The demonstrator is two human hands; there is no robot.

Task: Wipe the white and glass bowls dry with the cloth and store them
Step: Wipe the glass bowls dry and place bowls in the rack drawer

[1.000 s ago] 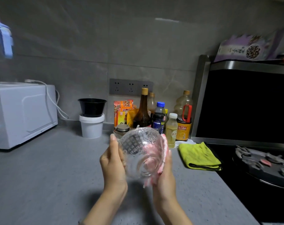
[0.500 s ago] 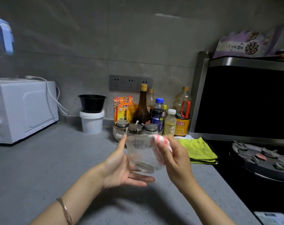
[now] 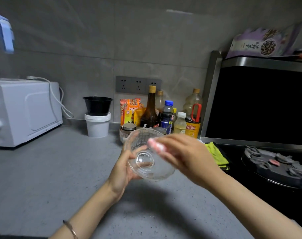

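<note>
The glass bowl [image 3: 147, 157] hangs above the tabletop [image 3: 60, 169], tipped base toward the person — the left hand [image 3: 122, 169] grasps its left side, while the right hand [image 3: 188, 157], just right of it, pinches the pink cloth [image 3: 156, 146] against its wall.

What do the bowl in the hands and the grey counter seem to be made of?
The bowl: clear glass, it seems, glossy; it is transparent, with bright glints and a raised pattern. The counter: grey, matte, finely speckled; probably stone or a composite.

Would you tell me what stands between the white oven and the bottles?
In the head view, a white tub with a black bowl on top.
</note>
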